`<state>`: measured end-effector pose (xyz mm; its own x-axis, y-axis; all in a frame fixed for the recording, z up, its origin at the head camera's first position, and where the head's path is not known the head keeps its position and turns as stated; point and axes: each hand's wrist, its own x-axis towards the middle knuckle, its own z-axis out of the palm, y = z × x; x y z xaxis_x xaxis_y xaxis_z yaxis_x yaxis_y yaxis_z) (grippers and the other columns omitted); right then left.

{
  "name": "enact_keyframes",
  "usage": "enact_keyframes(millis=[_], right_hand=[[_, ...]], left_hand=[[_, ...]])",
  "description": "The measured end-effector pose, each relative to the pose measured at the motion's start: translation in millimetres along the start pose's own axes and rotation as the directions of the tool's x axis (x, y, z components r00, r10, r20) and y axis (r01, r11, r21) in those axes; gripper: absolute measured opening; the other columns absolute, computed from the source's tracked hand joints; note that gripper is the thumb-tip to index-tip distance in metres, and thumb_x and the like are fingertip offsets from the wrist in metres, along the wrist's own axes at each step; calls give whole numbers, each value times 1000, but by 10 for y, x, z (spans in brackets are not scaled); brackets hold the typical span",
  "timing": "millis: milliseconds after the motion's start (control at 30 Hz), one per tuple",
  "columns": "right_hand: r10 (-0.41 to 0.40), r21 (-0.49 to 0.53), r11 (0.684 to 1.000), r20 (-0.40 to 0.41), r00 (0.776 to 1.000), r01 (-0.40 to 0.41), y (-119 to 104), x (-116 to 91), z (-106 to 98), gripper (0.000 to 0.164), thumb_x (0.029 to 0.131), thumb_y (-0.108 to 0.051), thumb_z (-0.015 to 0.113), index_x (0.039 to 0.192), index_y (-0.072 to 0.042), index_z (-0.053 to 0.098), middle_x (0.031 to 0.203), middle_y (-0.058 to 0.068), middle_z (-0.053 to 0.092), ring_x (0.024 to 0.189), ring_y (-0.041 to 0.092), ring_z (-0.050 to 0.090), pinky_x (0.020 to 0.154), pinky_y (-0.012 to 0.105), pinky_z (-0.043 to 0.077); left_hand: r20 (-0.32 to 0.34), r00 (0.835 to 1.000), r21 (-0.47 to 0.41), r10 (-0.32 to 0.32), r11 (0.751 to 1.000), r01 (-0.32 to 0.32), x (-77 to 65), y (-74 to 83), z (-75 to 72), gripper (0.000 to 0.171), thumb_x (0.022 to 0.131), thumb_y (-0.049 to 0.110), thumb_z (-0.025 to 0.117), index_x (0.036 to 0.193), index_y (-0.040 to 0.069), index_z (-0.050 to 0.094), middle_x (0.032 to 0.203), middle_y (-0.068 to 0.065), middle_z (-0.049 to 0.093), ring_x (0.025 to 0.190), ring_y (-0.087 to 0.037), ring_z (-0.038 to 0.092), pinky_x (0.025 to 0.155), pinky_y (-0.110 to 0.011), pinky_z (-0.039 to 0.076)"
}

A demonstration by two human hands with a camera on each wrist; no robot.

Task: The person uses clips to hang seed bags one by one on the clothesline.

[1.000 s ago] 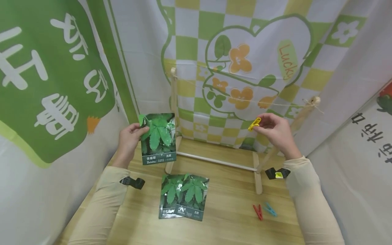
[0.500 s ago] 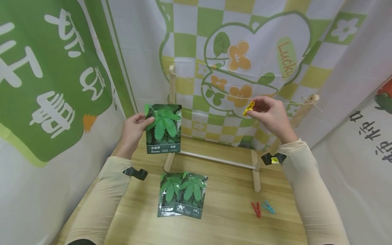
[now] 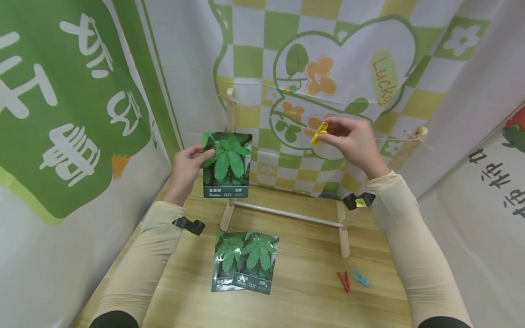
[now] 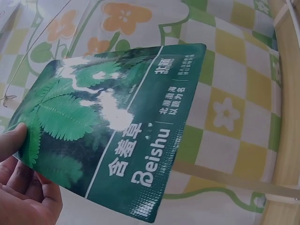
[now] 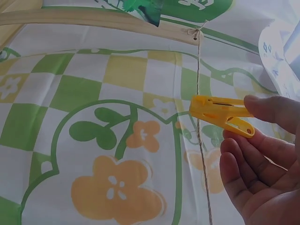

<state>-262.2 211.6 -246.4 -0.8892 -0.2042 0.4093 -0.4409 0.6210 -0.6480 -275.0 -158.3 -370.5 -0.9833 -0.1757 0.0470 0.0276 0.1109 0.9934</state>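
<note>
At head-view nine o'clock, my left hand pinches a glossy packet, likely light, slippery, best gripped by its edge; at two, my right hand pinches a yellow clothespin, probably springy.

Leaf-print green packet held upright, tilted yellow clothespin

We read "Beishu" and "含羞草" on the held packet; "Lucky" on the checkered curtain. White characters on the green banner, black ones on the right-hand cloth: undeciphered by us.
</note>
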Motion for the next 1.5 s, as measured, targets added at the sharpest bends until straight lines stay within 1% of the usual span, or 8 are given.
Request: enact_keyframes(millis=[200,333,667,933,1033,1167,1400,1500], right_hand=[[5,48,999,27,1000,-6,-102,140,44,32,86,-13,74,115,-1,69,104,18,71,76,-3,62,69,12,51],[-27,79,997,32,999,25,-203,236,107,32,86,-13,75,115,-1,69,102,17,72,76,-2,63,68,13,52],[-85,61,995,43,995,82,-476,477,341,30,84,-13,76,112,-3,72,102,17,74,79,7,69,71,18,54],[-95,151,983,-39,995,100,-545,632,490,22,84,-8,75,105,0,74,102,17,75,82,12,72,75,20,57],[-106,121,986,-55,993,112,-586,669,528,21,84,-9,75,104,0,75,102,16,75,85,18,73,75,20,57],[-88,94,991,-35,996,91,-623,722,574,21,85,-8,75,104,1,74,103,16,75,88,22,73,75,21,57],[-10,43,999,33,999,9,-609,805,622,23,86,-13,74,107,-3,74,107,12,75,90,18,71,74,21,55],[10,20,1000,72,997,-11,-601,824,640,23,86,-14,74,107,-4,74,106,12,75,89,18,70,74,23,55]], left_hand=[[-7,1000,-65,16,998,-16,43,49,88,15,89,28,72,99,20,65,77,21,65,84,-1,59,72,-17,46],[7,1000,-108,28,994,-28,85,58,161,9,88,25,73,93,25,65,77,20,66,82,-1,59,72,-16,48],[41,997,-152,66,987,-59,158,62,320,9,88,22,73,92,26,66,77,20,68,80,1,61,72,-15,49],[73,995,-164,70,985,-57,189,130,465,20,88,24,73,105,17,68,84,19,68,87,-1,60,74,-18,47],[81,993,-191,83,979,-67,212,145,533,14,88,23,74,100,21,68,85,19,67,89,-1,59,73,-18,46],[83,992,-206,97,975,-78,221,174,612,10,88,21,74,95,24,67,84,19,68,88,-1,60,71,-18,45],[74,992,-223,101,971,-83,220,207,679,24,89,22,72,110,11,68,101,14,63,102,-4,58,82,-21,47],[69,992,-231,106,969,-87,217,209,696,19,89,21,73,106,14,68,101,13,63,102,-4,58,83,-21,47]])
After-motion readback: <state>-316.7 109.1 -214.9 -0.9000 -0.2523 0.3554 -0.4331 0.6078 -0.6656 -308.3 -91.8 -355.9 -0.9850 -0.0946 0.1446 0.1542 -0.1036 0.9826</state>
